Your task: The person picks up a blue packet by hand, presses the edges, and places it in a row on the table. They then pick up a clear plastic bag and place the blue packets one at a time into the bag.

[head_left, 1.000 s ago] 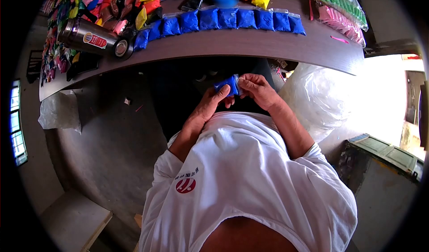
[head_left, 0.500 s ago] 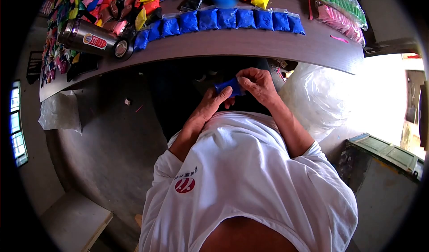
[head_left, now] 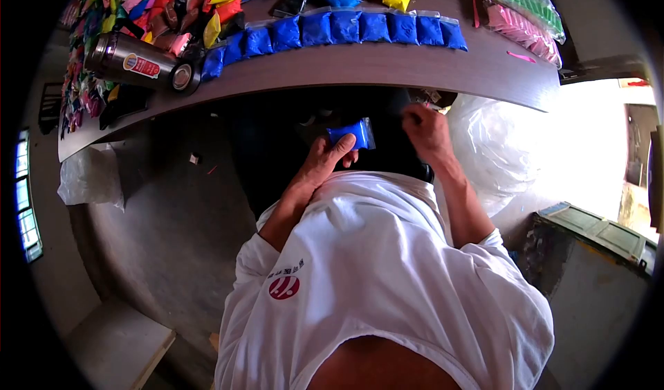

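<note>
My left hand (head_left: 327, 160) grips a small blue packet (head_left: 351, 135) over my lap, thumb on top, with the clear strip of the packet pointing right. To the right of it, apart from the packet, my right hand (head_left: 427, 131) has its fingers curled; they are dark and slightly blurred, and whether they hold anything is hidden. Above both hands, a row of blue packets (head_left: 345, 27) lies along the near side of the table (head_left: 304, 68).
A steel flask (head_left: 135, 61) lies on the table by a heap of coloured packets (head_left: 166, 16). Bags of green pieces (head_left: 522, 6) and pink pieces (head_left: 523, 33) are at the right. Clear plastic bags (head_left: 491, 151) stand below the table, near a cabinet (head_left: 598, 234).
My right hand has let go of the blue packet and moved right. The packet stays in my left hand, its clear end now uncovered. The view has shifted slightly.
</note>
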